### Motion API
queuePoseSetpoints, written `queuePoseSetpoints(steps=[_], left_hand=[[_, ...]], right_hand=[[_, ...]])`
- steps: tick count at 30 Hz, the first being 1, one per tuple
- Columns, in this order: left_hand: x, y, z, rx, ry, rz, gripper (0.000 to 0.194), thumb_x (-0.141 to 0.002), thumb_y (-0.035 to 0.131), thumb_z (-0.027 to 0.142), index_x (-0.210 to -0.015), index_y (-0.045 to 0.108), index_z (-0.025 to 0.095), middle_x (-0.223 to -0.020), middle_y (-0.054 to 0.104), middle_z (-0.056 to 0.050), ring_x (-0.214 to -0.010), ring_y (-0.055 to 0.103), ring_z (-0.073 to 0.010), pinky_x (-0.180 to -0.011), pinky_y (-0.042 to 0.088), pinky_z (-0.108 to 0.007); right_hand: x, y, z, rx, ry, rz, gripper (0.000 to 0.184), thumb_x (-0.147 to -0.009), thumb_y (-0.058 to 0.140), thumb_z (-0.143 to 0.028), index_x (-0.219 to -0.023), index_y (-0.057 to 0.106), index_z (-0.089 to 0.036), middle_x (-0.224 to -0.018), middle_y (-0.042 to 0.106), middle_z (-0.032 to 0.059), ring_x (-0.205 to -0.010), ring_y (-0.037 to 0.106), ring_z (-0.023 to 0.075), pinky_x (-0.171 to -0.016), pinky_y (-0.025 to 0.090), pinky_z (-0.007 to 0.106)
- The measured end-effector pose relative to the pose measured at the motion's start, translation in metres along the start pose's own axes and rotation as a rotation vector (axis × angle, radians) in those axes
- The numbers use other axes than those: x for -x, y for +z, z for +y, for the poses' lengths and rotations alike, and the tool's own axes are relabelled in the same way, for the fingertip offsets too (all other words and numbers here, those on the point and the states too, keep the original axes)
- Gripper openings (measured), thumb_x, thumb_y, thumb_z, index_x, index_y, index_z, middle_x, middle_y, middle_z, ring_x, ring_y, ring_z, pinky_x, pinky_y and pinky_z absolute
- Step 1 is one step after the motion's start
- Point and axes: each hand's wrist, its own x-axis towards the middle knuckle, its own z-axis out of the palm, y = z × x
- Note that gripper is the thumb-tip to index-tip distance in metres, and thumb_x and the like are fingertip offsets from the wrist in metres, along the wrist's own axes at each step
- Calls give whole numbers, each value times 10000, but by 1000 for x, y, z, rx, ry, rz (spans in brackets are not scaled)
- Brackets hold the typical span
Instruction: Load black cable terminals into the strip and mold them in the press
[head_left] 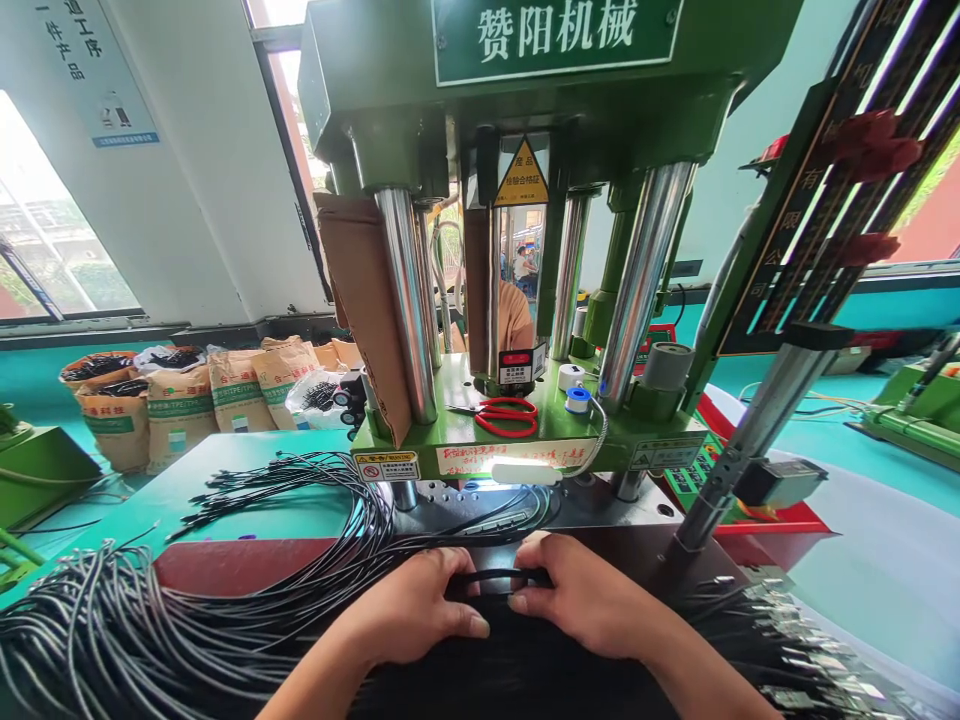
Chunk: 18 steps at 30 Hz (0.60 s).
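Note:
A short stretch of black cable (495, 575) runs level between my two hands. My left hand (420, 605) grips it from the left, thumb pointing inward over the dark pile below. From the other side, my right hand (574, 590) pinches the cable between thumb and curled fingers. Beneath both hands lies a thick heap of black cables (517, 655), whose metal-tipped connectors (806, 640) fan out at the right. Just beyond my hands, several cables reach into the lit metal mould (506, 520) under the green press (390, 90).
Long cables (97, 620) hang in loops at the left. Red-handled scissors (491, 405) and a blue tape roll (577, 400) rest on the press's ledge. A metal post (739, 450) rises at the right. Paper sacks (180, 410) stand behind the turquoise table (255, 450).

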Motion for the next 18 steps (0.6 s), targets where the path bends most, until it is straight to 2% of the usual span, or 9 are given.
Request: queuePoseSetpoints(steps=[4, 13, 18], left_hand=[[-1, 0, -2, -19, 29, 2, 288, -670, 653, 374, -905, 620, 211, -813, 594, 42, -756, 509, -157, -630, 346, -233], [0, -2, -4, -43, 136, 13, 238, -795, 535, 393, -902, 638, 207, -881, 635, 32, -825, 562, -163, -699, 371, -237], [1, -3, -9, -90, 171, 35, 288, -848, 483, 437, -959, 630, 216, -921, 650, 10, -835, 569, -171, -734, 383, -251]], right_hand=[[0, 0, -3, 5, 3, 42, 89, -724, 635, -274, -773, 646, -201, -744, 626, -18, -738, 566, 171, -629, 367, 258], [0, 0, -3, 56, -111, 73, 88, -801, 580, -276, -780, 632, -208, -808, 617, -8, -786, 561, 172, -686, 385, 260], [5, 2, -1, 116, -143, 50, 197, -818, 588, -379, -919, 630, -215, -925, 643, 19, -878, 579, 200, -773, 411, 287]])
